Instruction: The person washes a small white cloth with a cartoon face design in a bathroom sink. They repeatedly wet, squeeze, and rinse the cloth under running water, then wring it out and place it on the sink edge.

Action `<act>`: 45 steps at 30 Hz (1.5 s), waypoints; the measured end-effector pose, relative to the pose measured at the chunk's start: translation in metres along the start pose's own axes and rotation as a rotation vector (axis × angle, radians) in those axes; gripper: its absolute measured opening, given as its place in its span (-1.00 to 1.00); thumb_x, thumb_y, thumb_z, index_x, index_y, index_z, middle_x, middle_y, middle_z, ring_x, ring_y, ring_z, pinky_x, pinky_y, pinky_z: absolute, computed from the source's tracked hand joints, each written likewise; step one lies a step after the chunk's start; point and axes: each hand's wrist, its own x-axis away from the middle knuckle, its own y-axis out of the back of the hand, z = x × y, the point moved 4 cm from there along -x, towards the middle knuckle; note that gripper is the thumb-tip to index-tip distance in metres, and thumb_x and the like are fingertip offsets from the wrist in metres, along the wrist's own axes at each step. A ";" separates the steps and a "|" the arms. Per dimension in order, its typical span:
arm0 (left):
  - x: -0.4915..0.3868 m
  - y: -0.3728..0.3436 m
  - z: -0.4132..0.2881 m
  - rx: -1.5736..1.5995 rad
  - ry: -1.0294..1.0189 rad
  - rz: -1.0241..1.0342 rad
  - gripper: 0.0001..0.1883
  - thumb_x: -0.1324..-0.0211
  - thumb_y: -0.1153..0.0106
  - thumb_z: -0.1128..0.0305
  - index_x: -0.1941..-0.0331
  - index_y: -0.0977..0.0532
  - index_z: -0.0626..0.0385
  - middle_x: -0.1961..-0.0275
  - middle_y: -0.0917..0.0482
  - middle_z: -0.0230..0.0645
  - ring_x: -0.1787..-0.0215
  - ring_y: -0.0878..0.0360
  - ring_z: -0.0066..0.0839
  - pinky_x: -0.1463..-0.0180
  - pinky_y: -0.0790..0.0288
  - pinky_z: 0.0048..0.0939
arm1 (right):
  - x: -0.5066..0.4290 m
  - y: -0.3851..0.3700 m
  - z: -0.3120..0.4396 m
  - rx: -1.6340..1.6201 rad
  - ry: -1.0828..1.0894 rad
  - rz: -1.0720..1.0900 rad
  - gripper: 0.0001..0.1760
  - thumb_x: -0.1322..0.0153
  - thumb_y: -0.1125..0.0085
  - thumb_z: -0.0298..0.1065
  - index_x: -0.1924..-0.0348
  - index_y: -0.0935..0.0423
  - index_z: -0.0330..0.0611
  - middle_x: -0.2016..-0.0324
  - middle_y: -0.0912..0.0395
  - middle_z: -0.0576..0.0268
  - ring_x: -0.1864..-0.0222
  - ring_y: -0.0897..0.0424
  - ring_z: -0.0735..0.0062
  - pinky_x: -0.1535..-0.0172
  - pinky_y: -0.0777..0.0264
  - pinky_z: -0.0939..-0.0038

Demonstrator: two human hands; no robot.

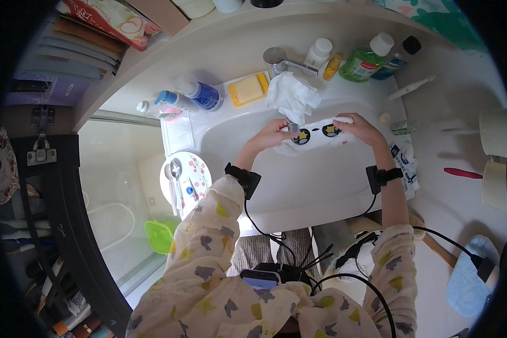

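A white fluffy headband with star-shaped eyes (pixel 315 141) is stretched between both hands over the white sink basin (pixel 312 181). My left hand (pixel 273 135) grips its left end, close to the spout. My right hand (pixel 360 128) holds its right end with thumb and fingers. A crumpled white cloth (pixel 293 96) is draped over the metal faucet (pixel 275 59), whose lever points right. The spout's tip shows just below the cloth, beside my left fingers. Whether water runs from it I cannot tell.
Left of the faucet are a yellow sponge (pixel 248 89) and pump bottles (pixel 205 96). To its right stand a green mouthwash bottle (pixel 365 61) and other bottles. A floral plate (pixel 198 169) with spoons lies at the basin's left edge. Cables hang from both wrist straps.
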 end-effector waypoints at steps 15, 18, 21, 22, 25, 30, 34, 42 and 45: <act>-0.023 -0.017 0.015 0.161 -0.247 -0.253 -0.76 -0.09 -0.13 0.31 0.17 -0.47 0.14 0.22 -0.52 -0.48 0.18 -0.41 -0.63 0.07 -0.29 -0.52 | 0.035 -0.003 -0.011 -0.165 0.084 0.039 -0.72 -0.19 -0.27 -0.35 0.26 -0.47 -0.20 0.40 -0.48 0.39 0.33 -0.44 0.65 0.25 -0.32 0.62; -0.024 -0.020 0.001 0.023 -0.439 -0.358 -0.72 -0.07 -0.17 0.30 0.16 -0.45 0.15 0.22 -0.53 -0.46 0.18 -0.42 -0.58 0.04 -0.29 -0.49 | 0.039 -0.005 -0.013 -0.115 0.096 0.014 -0.69 -0.17 -0.29 -0.40 0.25 -0.47 -0.23 0.38 -0.49 0.37 0.32 -0.44 0.64 0.24 -0.32 0.61; -0.021 -0.018 -0.008 -0.024 -0.331 -0.309 -0.62 0.06 -0.27 0.33 0.13 -0.43 0.17 0.21 -0.52 -0.42 0.15 -0.44 -0.53 0.00 -0.29 -0.48 | 0.038 -0.005 -0.014 -0.095 0.130 -0.011 -0.70 -0.18 -0.28 -0.39 0.25 -0.48 -0.26 0.40 -0.50 0.36 0.32 -0.44 0.64 0.23 -0.33 0.61; -0.015 -0.017 -0.010 0.038 -0.287 -0.249 -0.57 0.13 -0.32 0.35 0.12 -0.42 0.18 0.20 -0.52 -0.40 0.14 -0.45 -0.51 0.00 -0.30 -0.47 | 0.037 -0.003 -0.016 -0.117 0.115 -0.040 -0.71 -0.20 -0.27 -0.37 0.26 -0.48 -0.27 0.41 -0.50 0.35 0.32 -0.44 0.64 0.22 -0.32 0.61; 0.001 -0.014 -0.019 -0.051 -0.257 -0.132 -0.40 0.33 -0.41 0.42 0.08 -0.40 0.20 0.16 -0.52 -0.36 0.10 -0.46 -0.46 -0.02 -0.32 -0.46 | 0.033 0.002 -0.020 -0.173 0.096 -0.104 -0.73 -0.26 -0.21 -0.30 0.27 -0.50 -0.28 0.42 -0.51 0.36 0.33 -0.44 0.66 0.23 -0.31 0.61; 0.022 -0.018 -0.028 -0.156 -0.231 -0.011 -0.35 0.47 -0.46 0.40 0.12 -0.44 0.22 0.18 -0.55 -0.29 0.12 -0.48 -0.46 0.01 -0.33 -0.47 | 0.015 -0.010 -0.019 -0.224 0.157 -0.122 -0.71 -0.33 -0.12 -0.20 0.27 -0.51 -0.28 0.41 -0.52 0.37 0.37 -0.42 0.69 0.26 -0.29 0.60; 0.034 -0.005 -0.025 -0.391 -0.072 -0.217 -0.53 0.42 -0.43 0.26 0.31 -0.54 0.21 0.38 -0.60 -0.28 0.32 -0.53 -0.50 0.17 -0.36 -0.48 | -0.003 -0.035 -0.011 -0.258 0.189 -0.141 -0.68 -0.33 -0.12 -0.16 0.29 -0.52 -0.30 0.42 -0.52 0.37 0.38 -0.42 0.67 0.28 -0.29 0.58; 0.054 0.010 -0.014 -0.303 0.196 0.096 -0.60 0.24 -0.33 0.12 0.35 -0.58 0.19 0.45 -0.59 -0.42 0.39 -0.49 -0.61 0.26 -0.33 -0.51 | -0.025 -0.078 0.009 -0.268 0.127 0.042 -0.66 -0.31 -0.12 -0.20 0.23 -0.51 -0.32 0.38 -0.53 0.35 0.32 -0.45 0.64 0.20 -0.30 0.59; 0.057 -0.004 -0.022 -0.070 0.032 0.125 -0.54 0.22 -0.34 0.13 0.22 -0.53 0.16 0.39 -0.59 -0.45 0.32 -0.47 -0.64 0.20 -0.29 -0.61 | -0.036 -0.085 0.006 -0.257 0.113 0.114 -0.68 -0.29 -0.10 -0.31 0.16 -0.48 -0.33 0.31 -0.53 0.32 0.25 -0.47 0.61 0.12 -0.30 0.56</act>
